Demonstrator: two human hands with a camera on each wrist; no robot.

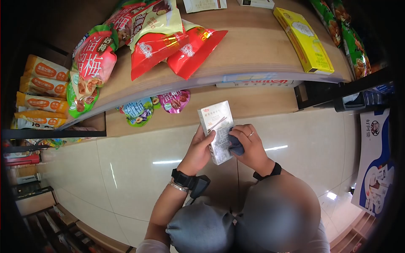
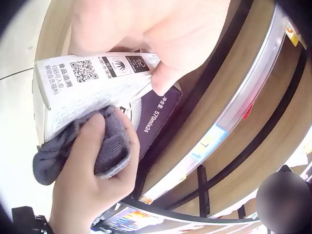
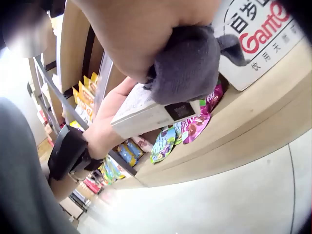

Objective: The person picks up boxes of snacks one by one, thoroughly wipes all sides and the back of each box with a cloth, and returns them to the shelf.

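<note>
Left hand (image 1: 197, 152) grips white box (image 1: 217, 130); right hand (image 1: 252, 147) clutches grey cloth (image 1: 236, 145) vs box, cloth mostly hidden

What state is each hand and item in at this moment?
White box: off the shelf, gripped by the left hand.
Grey cloth: bunched, pressed against the box by the right hand.
Red snack bags: lying flat on the upper shelf.
Yellow box: lying flat on the same shelf.
</note>
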